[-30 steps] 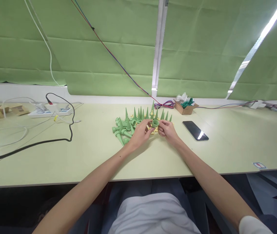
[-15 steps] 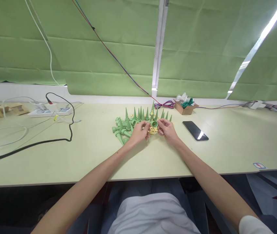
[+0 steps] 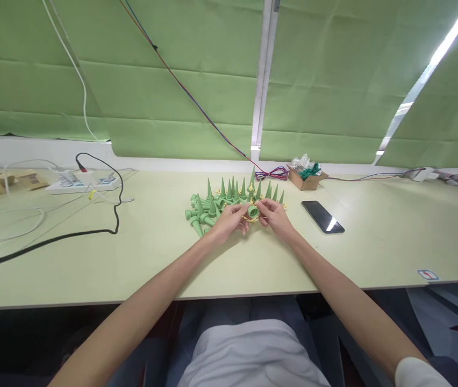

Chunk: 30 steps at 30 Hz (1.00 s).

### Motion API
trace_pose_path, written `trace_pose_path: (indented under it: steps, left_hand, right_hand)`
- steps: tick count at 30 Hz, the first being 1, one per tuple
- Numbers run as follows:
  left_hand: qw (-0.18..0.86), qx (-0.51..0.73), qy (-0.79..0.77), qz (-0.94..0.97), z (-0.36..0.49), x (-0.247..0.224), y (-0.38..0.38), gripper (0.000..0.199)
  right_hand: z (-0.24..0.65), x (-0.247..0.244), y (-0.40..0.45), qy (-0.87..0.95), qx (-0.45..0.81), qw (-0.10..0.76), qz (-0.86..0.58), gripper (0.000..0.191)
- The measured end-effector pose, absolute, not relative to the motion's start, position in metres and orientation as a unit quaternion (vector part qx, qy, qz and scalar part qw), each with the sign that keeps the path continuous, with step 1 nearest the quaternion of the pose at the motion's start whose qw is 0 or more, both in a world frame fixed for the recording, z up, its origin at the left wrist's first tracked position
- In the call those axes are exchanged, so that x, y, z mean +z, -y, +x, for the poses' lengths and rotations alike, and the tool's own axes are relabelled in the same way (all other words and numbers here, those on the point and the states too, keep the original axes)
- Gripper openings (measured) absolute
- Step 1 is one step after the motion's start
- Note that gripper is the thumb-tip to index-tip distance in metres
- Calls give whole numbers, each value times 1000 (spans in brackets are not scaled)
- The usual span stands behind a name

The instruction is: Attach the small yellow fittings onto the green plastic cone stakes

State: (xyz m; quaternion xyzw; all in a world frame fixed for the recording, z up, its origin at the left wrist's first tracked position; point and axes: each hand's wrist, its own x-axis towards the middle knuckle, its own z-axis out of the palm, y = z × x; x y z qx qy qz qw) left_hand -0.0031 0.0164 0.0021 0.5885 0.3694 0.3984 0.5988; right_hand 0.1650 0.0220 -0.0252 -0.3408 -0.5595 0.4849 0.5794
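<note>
Between my hands is a green plastic spike (image 3: 253, 212), its round hollow collar turned towards me and its tapered end hidden. My left hand (image 3: 231, 220) pinches it from the left with thumb and fingers. From the other side, the closed fingertips of my right hand (image 3: 274, 216) are at the collar's rim; whether they also hold a small part is hidden. Small yellow plastic pieces (image 3: 248, 219) lie just below the collar, partly covered by my fingers. Left of and behind my hands is a pile of similar green spikes (image 3: 204, 209), some upright, others lying down.
A black phone (image 3: 323, 216) lies to the right. Farther back stands a small cardboard box (image 3: 308, 181) with crumpled plastic and green material, beside coiled red and blue wires (image 3: 278, 172). On the left are a white power strip (image 3: 84, 185) and a black cable (image 3: 71, 235).
The green spike's collar has dropped slightly towards me and tilted downward. My right fingers have shifted a little left along its rim, while my left hand stays nearly in place.
</note>
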Motion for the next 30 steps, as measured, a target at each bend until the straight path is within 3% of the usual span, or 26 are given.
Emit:
trace_pose_path:
  steps: [14,19,30]
  left_hand:
    - [189,389,-379,818,-4,-5,-14,27]
    - [159,399,-371,823,-4,-12,-19,18]
    - [133,384,-338,849,-4,-14,-17,19]
  right_hand:
    - [165,-24,-22,551,497,555,-376,45]
    - [164,-24,-22,545,503,552,-382,47]
    - [165,-26,-24,541,507,540,-397,44]
